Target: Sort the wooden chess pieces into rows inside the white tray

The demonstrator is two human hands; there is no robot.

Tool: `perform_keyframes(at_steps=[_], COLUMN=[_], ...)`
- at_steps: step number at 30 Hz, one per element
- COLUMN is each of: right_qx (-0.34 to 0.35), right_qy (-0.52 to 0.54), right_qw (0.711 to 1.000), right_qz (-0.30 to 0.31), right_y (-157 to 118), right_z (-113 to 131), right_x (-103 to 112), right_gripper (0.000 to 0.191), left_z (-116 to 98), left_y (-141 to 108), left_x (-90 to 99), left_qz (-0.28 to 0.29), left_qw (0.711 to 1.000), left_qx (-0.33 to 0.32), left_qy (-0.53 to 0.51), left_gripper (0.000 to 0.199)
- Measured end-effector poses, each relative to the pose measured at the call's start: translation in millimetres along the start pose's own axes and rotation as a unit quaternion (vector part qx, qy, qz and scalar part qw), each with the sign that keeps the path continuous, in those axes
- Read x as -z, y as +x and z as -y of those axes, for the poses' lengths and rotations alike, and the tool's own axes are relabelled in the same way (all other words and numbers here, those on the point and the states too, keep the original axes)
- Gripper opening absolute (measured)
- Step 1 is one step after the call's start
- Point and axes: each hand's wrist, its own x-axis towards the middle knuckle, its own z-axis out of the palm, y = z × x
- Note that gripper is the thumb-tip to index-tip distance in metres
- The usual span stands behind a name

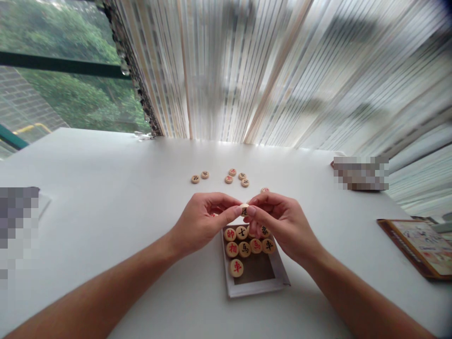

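Between the fingertips of both hands is a round wooden Chinese chess piece [244, 210] with a black character. My left hand [208, 214] pinches its left side, and my right hand [278, 216] grips its right side. Just below them lies a shallow open box [252, 288] with rows of chess pieces. Red and black pieces fill its upper rows, partly covered by my right fingers. A single red piece [236, 268] sits at the left of the lower row, beside bare brown box bottom. A red-marked piece peeks out behind my left hand.
Several loose chess pieces lie beyond my hands, among them a black one [195, 179], a red one [232, 172] and another red one [265, 190]. A framed picture-like board [420, 247] lies at the right on the white table [106, 197]. Striped curtains [219, 70] hang behind.
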Motion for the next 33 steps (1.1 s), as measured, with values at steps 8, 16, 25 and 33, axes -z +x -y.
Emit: perform_keyframes(at_steps=[8, 16, 25, 33], right_qx=[0.004, -0.003, -0.026, -0.041], right_qy=[-0.006, 0.003, 0.046, 0.061], right_qw=[1.000, 1.000, 0.998, 0.997], right_qz=[0.007, 0.007, 0.017, 0.025], right_y=[0.4, 0.1, 2.2, 1.2], right_z=[0.1, -1.6, -4.2, -5.6], right_x=[-1.0, 0.5, 4.0, 4.5], right_gripper=[0.035, 0.034, 0.029, 0.032], left_z=[-2.1, -1.8, 1.6, 1.5], left_y=[-1.9, -2.1, 0.0, -0.8], left_x=[-3.2, -3.9, -2.9, -2.5], left_qz=[-0.023, -0.011, -0.007, 0.005], left_qw=[1.000, 1.000, 0.996, 0.994], left_qx=[0.011, 0.015, 0.037, 0.032], left_qy=[0.011, -0.017, -0.082, -0.105], left_gripper=[0.023, 0.021, 0.029, 0.033])
